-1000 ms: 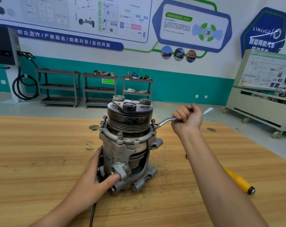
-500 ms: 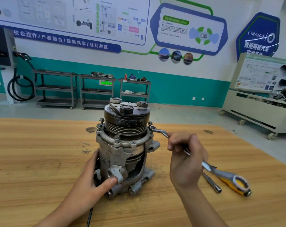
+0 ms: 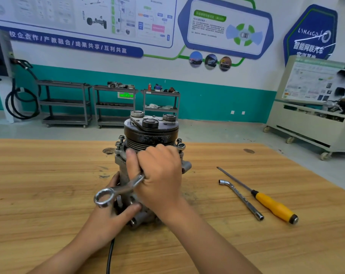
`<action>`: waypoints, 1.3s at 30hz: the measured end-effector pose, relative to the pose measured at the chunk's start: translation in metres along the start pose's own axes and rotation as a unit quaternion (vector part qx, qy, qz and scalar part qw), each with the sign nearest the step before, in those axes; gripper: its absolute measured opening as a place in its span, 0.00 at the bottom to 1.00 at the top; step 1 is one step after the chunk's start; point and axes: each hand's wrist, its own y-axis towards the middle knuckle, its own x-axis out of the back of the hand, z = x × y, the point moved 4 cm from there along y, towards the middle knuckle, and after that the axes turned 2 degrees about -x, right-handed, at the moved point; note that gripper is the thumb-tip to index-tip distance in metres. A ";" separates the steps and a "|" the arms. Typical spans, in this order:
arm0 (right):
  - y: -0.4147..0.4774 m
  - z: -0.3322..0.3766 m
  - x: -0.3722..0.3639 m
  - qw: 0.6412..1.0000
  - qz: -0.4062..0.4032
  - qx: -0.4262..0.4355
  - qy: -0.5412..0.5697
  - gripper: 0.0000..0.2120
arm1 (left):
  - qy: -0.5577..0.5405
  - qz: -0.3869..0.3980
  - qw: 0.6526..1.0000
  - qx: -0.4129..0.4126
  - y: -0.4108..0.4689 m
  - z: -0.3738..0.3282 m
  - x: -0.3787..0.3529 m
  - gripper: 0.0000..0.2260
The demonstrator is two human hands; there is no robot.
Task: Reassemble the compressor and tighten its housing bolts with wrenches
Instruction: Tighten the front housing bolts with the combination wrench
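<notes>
The grey compressor [image 3: 148, 139] stands upright on the wooden surface [image 3: 39, 184], with its black grooved pulley on top. Housing bolts [image 3: 181, 146] stick up round its flange. A ring wrench [image 3: 116, 191] slants across its front. An L-shaped socket wrench [image 3: 240, 198] lies flat, well to its right.

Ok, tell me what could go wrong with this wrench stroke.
1. The wrench has its free ring end just over the left hand; a slip could strike it.
2. The compressor stands upright, steadied only by that hand; a hard pull might tip it.
3. The right hand works close to the bolts; knuckles could get scraped.
</notes>
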 end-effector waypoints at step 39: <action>0.043 -0.095 0.025 0.364 -0.229 -0.619 0.657 0.22 | -0.104 0.113 0.988 0.023 0.061 -0.022 0.025 0.66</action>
